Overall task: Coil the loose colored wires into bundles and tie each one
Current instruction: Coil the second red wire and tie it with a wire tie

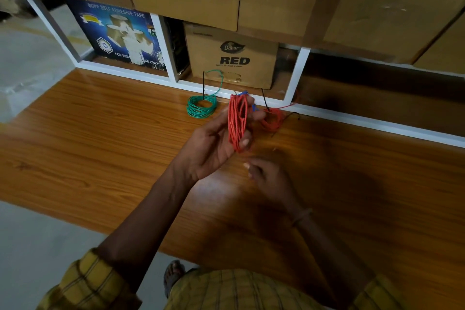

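While a person's left hand [214, 143] holds a long loop of coiled red-orange wire [237, 123] above the far middle of the wood-grain desk [100, 133], fingers and thumb curled round the strands, the right hand [266, 176] hovers just below with fingers loosely bent; whether that grip pinches a wire end cannot be told. A tied green wire coil [201, 107] and a second red coil [273, 118], each with a black tie standing up, lie near the desk's far edge. Thin, light and springy by the look of it, the wire would likely unwind unless gripped across all its strands mid-loop. Behind, a cardboard carton [231, 58] reads "Dabur RED"; a blue box [118, 35] reads "SELF ADHESIVE TAPE".
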`<state>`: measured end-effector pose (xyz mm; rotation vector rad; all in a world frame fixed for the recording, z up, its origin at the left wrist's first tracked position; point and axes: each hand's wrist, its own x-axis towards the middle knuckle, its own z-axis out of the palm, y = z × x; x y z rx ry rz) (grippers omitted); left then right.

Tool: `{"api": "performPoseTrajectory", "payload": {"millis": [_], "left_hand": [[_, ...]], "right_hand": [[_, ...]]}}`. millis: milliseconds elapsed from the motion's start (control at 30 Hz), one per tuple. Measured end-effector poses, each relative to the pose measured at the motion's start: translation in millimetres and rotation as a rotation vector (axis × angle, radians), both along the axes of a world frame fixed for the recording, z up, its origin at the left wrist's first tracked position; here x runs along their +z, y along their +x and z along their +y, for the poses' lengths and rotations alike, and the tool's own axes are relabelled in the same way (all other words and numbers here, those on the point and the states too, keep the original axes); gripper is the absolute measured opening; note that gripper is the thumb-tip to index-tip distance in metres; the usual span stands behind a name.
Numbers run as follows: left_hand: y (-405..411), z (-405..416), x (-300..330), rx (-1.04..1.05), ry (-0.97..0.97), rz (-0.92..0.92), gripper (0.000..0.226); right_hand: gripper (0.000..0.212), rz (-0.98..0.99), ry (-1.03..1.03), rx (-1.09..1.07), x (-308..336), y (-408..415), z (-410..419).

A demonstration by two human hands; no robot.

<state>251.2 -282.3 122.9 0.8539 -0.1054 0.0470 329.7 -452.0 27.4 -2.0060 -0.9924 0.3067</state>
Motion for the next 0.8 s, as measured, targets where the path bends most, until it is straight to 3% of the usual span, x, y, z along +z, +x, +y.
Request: {"api": "performPoseTrajectory", "payload": {"millis": [100,233,400,567,667,800], "left_hand": [[11,9,-10,0.226,0.090,0.104,0.049],[14,15,-23,0.442,0.489,0.246,0.041],[6,17,-35,0.348,0.939,0.238,0.028],[0,13,-33,0.164,1.037,0.258,0.030],[-4,10,-24,0.088,1.010,0.283,0.028],[-2,8,-17,0.093,0.874,0.319,0.026]], "right_hand": [[0.027,0.012,-0.110,0.059,3,-23,4],[0.031,-0.041,-0.192,0.098,27,-34,0],[0.028,-0.175,-0.160,0.109,67,-27,-5],[0.015,-0.413,-0.104,0.004,87,7,-5],[0.005,-0.335,0.052,-0.043,87,22,-2],[0.008,-0.315,0.183,-0.127,88,22,-3]]}}
